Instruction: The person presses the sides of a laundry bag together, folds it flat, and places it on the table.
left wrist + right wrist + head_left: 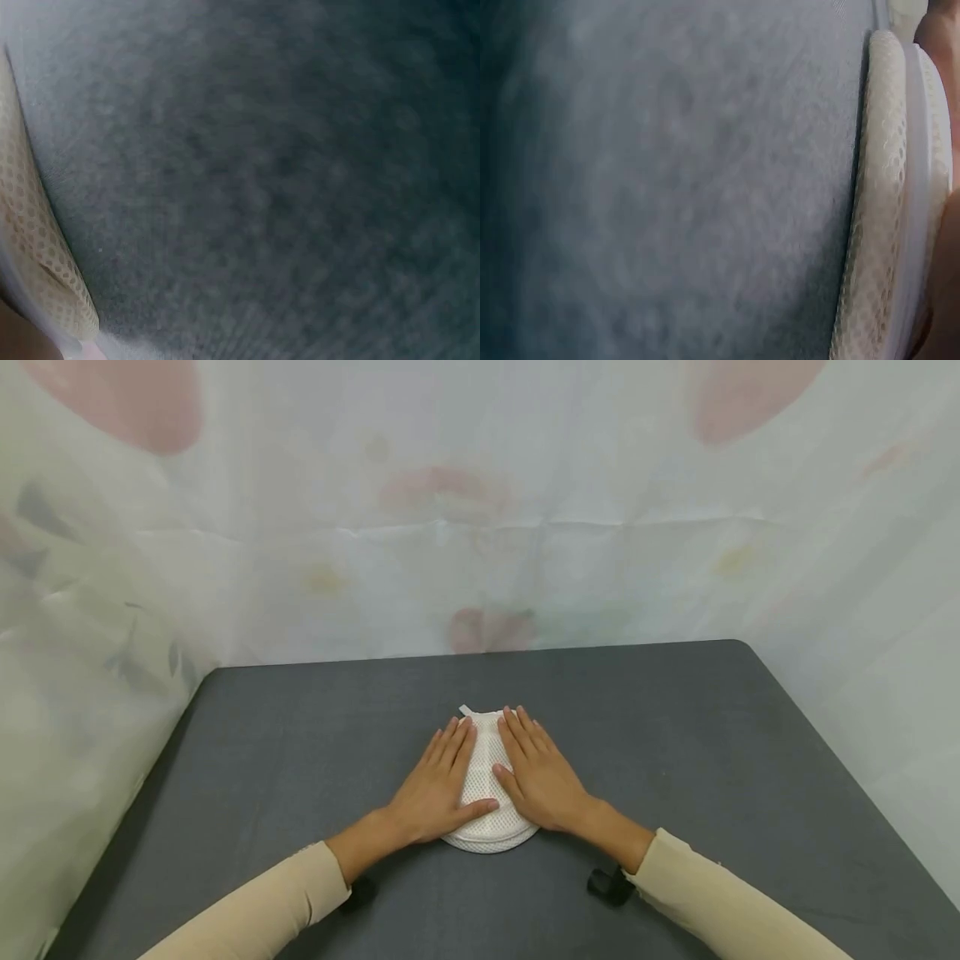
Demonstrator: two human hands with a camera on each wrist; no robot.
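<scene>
Beige sleeves (255,910) lead in from the near edge to two bare hands laid flat on a white mesh pad (483,777), which lies folded near the middle of the dark grey worktop (712,752). Left hand (435,789) and right hand (536,772) press it side by side, fingers straight and together, thumbs angled inward, curled round nothing. From the wrist views the pad shows stacked honeycomb-net layers with a smooth white edge. A small tab (467,710) sticks out at its far end. Beyond stands a pale patterned curtain (480,527).
</scene>
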